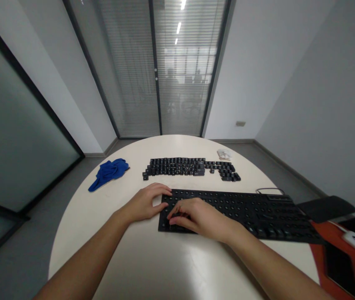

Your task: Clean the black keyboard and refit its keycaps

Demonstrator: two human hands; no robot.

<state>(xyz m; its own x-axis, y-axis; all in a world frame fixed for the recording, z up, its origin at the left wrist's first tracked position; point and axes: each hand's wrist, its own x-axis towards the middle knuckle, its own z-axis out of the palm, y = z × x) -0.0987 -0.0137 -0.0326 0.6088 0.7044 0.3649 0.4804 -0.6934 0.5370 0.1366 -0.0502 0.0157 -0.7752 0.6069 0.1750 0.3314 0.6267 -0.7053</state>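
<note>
A black keyboard [233, 208] lies at a slant on the table, with many of its keycaps off and the key posts showing. My left hand [147, 202] holds the keyboard's left end, fingers at the upper left corner and thumb on the left edge. Over the lower left keys, my right hand [197, 216] is closed in a pinch, its fingertips down at the key bed. Whatever sits between those fingertips is hidden. Beyond the keyboard, loose black keycaps [177, 166] are laid out in rows, with a further group [227, 170] to the right.
A blue cloth [110, 171] lies crumpled on the left of the round white table [127, 258]. A small clear plastic bag [224, 154] sits at the back right. The keyboard's right end juts past the table edge, above an orange surface [318, 237] with a dark phone [340, 266].
</note>
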